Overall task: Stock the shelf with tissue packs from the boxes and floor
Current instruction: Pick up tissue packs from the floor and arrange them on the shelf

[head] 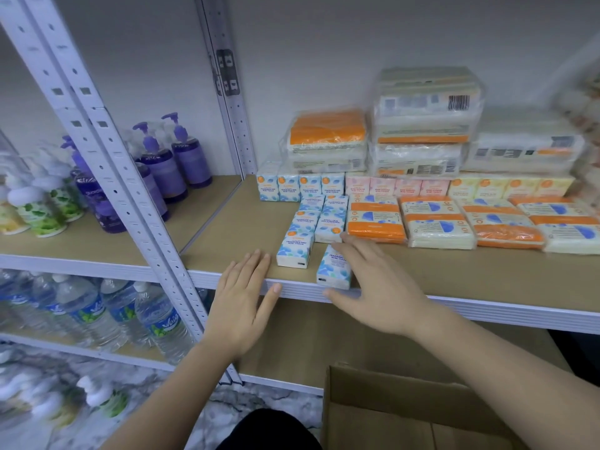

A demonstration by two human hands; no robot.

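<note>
Small blue-and-white mini tissue packs lie in two short columns on the brown shelf board [227, 241]. The nearest pack [334, 269] sits at the shelf's front edge, and my right hand [373, 284] rests against its right side, fingers spread, thumb under the shelf lip. Another blue pack [294, 248] lies just left of it. My left hand [242, 297] lies flat and open on the shelf edge, a little left of that pack, touching no pack. Behind stand rows of blue, pink and yellow mini packs [415, 187] and orange-banded tissue packs [435, 222].
Larger wrapped tissue bundles [425, 118] are stacked at the back. A white perforated upright [130, 203] divides off the left bay with purple soap bottles [175, 157]. Water bottles [97, 313] fill the lower left shelf. A cardboard box [415, 414] sits below right.
</note>
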